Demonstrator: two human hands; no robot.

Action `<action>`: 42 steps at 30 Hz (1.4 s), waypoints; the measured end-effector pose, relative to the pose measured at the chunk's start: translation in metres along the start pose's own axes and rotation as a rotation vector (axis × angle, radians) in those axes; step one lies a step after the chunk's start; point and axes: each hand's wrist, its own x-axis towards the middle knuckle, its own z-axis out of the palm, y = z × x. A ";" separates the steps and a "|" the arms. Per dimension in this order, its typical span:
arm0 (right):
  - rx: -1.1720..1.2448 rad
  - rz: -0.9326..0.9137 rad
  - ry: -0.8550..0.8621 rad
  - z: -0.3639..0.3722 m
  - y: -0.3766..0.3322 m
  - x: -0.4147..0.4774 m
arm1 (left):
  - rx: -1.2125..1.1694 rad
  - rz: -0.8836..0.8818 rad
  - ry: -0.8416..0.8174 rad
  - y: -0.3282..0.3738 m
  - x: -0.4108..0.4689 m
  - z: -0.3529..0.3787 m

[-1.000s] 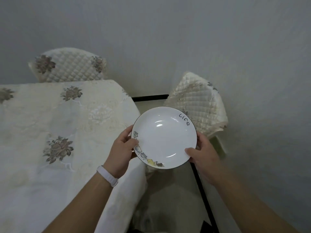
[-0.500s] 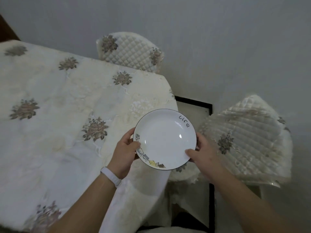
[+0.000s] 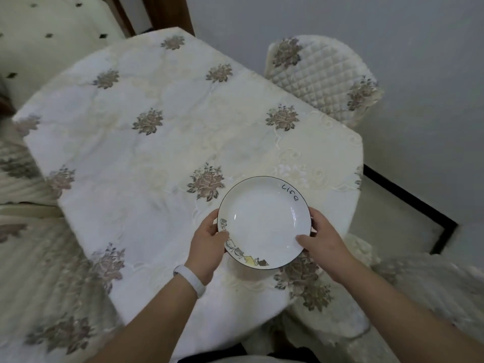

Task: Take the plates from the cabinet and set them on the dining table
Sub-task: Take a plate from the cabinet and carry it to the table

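Note:
A white plate (image 3: 263, 221) with a thin dark rim, the word "Life" and small cartoon drawings is held level over the near right corner of the dining table (image 3: 162, 153). My left hand (image 3: 208, 244) grips its left edge, thumb on the rim. My right hand (image 3: 323, 238) grips its right edge, thumb on top. The table wears a cream cloth with brown embroidered flowers. Whether the plate touches the cloth cannot be told.
A quilted chair (image 3: 324, 77) stands at the table's far right side, another chair cover (image 3: 429, 289) at the near right, and a third (image 3: 28, 258) at the left. A grey wall (image 3: 392, 35) lies behind. A white band circles my left wrist.
The view has swung left and the plate has moved from beside the table's corner to over the tabletop. Both hands keep the same hold.

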 end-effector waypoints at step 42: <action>-0.310 -0.049 -0.071 -0.025 0.009 0.114 | 0.001 -0.192 0.177 -0.041 0.045 0.037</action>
